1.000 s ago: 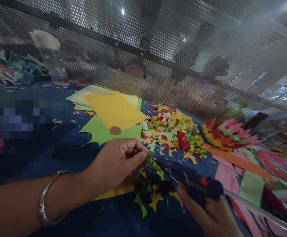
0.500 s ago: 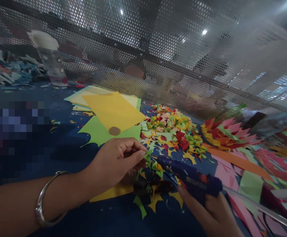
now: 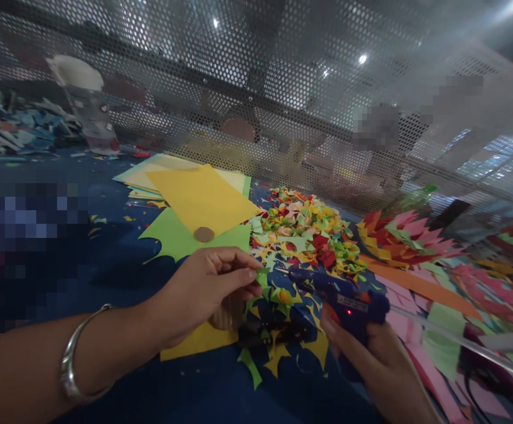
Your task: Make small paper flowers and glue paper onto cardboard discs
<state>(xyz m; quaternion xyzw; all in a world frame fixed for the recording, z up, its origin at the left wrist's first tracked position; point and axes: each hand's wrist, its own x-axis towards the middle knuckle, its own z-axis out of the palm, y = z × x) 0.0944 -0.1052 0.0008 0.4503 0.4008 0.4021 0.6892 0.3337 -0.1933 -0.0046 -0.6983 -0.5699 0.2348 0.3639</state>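
Steady the green paper piece (image 3: 262, 275), pinched in the left hand (image 3: 209, 288) just beyond the nozzle (image 3: 283, 272) of the glue gun (image 3: 342, 294) gripped in the right hand (image 3: 377, 359), and guard fingertips (image 3: 250, 275) against likely heat.

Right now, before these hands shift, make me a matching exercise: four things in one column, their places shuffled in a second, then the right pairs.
Things
1. Blue glue gun
2. Metal bracelet
3. Round brown disc
4. Small green paper piece

Places
A. Around the left forearm
B. Pinched in the left hand
C. Held in the right hand
D. At the near corner of the yellow sheet

Pairs
1-C
2-A
3-D
4-B
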